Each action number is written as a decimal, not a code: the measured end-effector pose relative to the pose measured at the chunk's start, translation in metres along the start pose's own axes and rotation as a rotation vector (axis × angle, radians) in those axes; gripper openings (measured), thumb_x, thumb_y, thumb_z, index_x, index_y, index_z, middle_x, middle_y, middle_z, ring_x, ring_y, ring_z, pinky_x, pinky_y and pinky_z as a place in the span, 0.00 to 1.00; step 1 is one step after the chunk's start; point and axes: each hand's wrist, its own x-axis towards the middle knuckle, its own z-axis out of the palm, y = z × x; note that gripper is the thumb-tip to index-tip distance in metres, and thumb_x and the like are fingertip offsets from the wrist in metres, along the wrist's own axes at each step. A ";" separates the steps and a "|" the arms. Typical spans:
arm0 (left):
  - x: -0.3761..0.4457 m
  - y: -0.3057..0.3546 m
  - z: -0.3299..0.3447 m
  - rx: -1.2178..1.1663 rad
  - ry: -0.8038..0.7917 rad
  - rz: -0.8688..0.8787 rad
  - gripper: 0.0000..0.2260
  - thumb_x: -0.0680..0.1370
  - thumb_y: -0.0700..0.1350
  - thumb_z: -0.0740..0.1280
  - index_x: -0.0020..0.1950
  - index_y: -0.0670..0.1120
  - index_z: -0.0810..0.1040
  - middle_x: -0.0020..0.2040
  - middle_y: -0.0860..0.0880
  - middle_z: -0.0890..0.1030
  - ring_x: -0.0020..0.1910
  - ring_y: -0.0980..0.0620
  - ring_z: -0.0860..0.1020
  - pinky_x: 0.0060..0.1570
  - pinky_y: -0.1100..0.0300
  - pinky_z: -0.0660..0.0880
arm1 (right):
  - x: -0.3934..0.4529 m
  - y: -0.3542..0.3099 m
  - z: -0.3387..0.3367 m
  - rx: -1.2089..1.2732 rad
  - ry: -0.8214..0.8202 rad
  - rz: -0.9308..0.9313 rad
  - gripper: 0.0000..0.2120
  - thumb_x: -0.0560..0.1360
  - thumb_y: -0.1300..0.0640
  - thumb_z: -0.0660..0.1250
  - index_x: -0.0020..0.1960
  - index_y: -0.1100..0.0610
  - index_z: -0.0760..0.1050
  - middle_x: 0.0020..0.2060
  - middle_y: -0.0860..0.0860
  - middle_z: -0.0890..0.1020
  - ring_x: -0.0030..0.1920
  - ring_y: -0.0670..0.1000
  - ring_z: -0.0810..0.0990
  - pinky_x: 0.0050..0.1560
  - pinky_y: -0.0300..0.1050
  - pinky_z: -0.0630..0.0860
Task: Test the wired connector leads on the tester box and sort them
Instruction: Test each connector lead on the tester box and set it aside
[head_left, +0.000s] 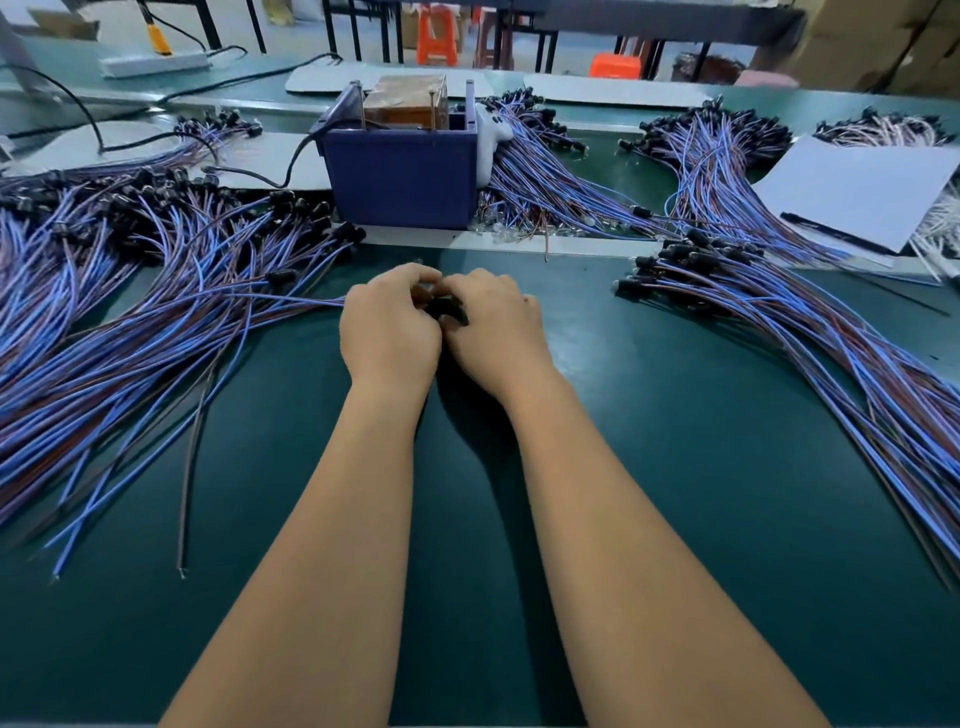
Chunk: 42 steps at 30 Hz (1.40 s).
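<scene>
My left hand (390, 325) and my right hand (493, 325) meet over the green mat, fingers curled around a black connector (445, 307) held between them. Its blue and brown wires (291, 301) trail off to the left from under my left hand. The blue tester box (402, 179), with a brown block and metal pins on top, stands just behind my hands. A big heap of blue and brown leads (119, 312) lies to the left, and another heap (831, 332) fans out to the right.
More lead bundles (561, 171) lie behind the box to the right. A white sheet of paper (862, 192) rests on the far right heap. A black cable (291, 161) runs from the box to the left. A power strip (156, 61) sits at the back left.
</scene>
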 end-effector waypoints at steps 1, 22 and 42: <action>0.000 0.000 0.000 -0.035 0.006 0.002 0.20 0.72 0.33 0.62 0.56 0.51 0.83 0.50 0.52 0.84 0.53 0.51 0.79 0.48 0.64 0.70 | -0.001 0.000 -0.001 0.001 0.017 0.004 0.14 0.78 0.55 0.62 0.63 0.50 0.76 0.58 0.50 0.77 0.61 0.55 0.71 0.57 0.50 0.65; -0.017 0.037 -0.013 -1.162 -0.903 -0.187 0.15 0.73 0.44 0.59 0.28 0.43 0.75 0.20 0.49 0.64 0.23 0.50 0.65 0.28 0.61 0.68 | -0.013 0.000 -0.028 1.478 -0.065 0.460 0.14 0.80 0.57 0.58 0.42 0.54 0.80 0.27 0.55 0.79 0.21 0.51 0.72 0.22 0.35 0.64; -0.002 0.013 -0.008 -0.716 -0.339 -0.180 0.09 0.83 0.40 0.60 0.52 0.45 0.80 0.43 0.45 0.82 0.42 0.49 0.78 0.50 0.52 0.77 | -0.014 -0.004 -0.018 1.120 -0.010 0.284 0.09 0.75 0.69 0.62 0.42 0.61 0.79 0.31 0.50 0.81 0.28 0.41 0.76 0.31 0.32 0.72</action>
